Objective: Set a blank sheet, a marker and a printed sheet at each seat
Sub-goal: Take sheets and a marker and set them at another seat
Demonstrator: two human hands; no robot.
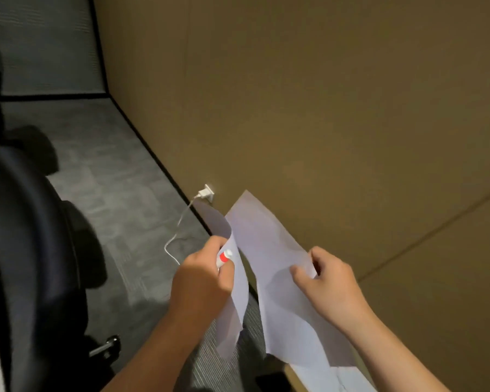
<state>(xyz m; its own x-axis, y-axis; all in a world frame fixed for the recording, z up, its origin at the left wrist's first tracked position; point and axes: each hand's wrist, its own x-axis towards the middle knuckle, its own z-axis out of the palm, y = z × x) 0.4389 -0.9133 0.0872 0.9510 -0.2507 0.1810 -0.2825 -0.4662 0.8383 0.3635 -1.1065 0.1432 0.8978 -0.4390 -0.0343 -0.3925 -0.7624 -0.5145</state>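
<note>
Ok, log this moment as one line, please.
left hand: grips marker and one sheet | right hand: pinches second sheet | nothing placed yet

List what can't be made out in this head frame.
- Marker: only its red-and-white end shows; the left hand covers the rest.
- Sheets: print or blank unclear; only pale sides face the camera, soft focus.
- Seats: no table setting in view; chair cut off by the left edge.
- Paper at the bottom: cut off by the frame edge and the right hand's arm.
</note>
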